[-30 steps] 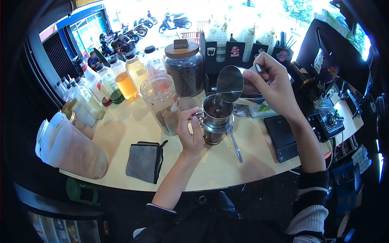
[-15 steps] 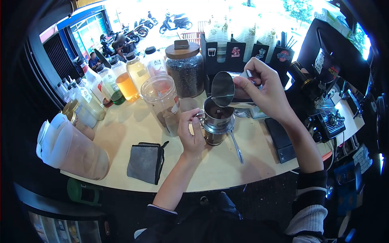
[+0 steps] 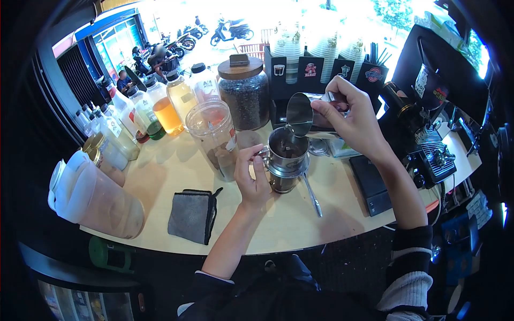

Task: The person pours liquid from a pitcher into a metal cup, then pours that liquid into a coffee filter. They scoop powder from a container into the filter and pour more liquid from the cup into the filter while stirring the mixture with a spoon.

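My right hand (image 3: 350, 115) grips a shiny metal pitcher (image 3: 300, 115), tipped with its mouth facing me and its lip just above a metal drip coffee filter (image 3: 289, 160). A thin stream of liquid seems to fall from the lip into the filter. Dark contents show inside the filter, which sits upright on a glass (image 3: 282, 183). With fingers closed on the filter's small side handle, my left hand (image 3: 253, 176) steadies it. A spoon (image 3: 313, 197) lies on the table right beside the glass.
Left of the filter stands an open clear jar (image 3: 211, 136); behind it, a wooden-lidded jar of dark beans (image 3: 243, 96). Several bottles (image 3: 168, 109) line the back left. A plastic pitcher (image 3: 96, 195), a folded grey cloth (image 3: 191, 215) and a black flat scale-like device (image 3: 370, 184) are on the table (image 3: 257, 230).
The pitcher in my right hand has shifted slightly right and tilts a little differently over the filter. My left hand stays on the filter's handle.
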`<state>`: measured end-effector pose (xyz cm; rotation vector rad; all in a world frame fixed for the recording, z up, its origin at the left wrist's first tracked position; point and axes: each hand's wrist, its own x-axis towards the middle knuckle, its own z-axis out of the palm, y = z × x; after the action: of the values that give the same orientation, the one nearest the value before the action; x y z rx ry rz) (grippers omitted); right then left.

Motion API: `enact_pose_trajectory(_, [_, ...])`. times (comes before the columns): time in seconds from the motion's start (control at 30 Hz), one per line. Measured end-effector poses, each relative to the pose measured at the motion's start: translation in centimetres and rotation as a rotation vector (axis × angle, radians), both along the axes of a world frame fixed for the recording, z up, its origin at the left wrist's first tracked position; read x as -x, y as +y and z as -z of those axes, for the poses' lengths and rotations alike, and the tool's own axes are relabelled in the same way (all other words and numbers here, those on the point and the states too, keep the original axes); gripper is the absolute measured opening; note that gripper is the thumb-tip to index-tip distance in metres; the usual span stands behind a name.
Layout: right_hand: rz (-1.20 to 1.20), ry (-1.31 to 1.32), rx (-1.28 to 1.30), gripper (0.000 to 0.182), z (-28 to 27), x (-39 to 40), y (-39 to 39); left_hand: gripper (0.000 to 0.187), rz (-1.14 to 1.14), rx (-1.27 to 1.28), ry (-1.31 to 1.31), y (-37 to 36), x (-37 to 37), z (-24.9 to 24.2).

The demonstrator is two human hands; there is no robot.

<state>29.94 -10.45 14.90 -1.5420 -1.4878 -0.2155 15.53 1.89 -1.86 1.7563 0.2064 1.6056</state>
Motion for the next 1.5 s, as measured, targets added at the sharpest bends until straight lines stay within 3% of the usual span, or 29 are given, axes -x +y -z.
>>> enact_pose_trajectory(1.1, [-0.054,0.034,0.022,0.030,-0.4,1.7,-0.2,0.022,0.019,-0.007,0.004,0.2,0.1,0.2])
enact_pose_trajectory(1.4, [0.045,-0.011,-0.021,0.028,0.5,-0.4,-0.6,0.021,0.008,-0.015,0.015,0.2,0.1,0.2])
enact_pose_trajectory(1.5, [0.028,0.121,-0.032,0.027,1.1,-1.1,-1.2,0.021,0.003,-0.024,0.018,0.3,0.1,0.3])
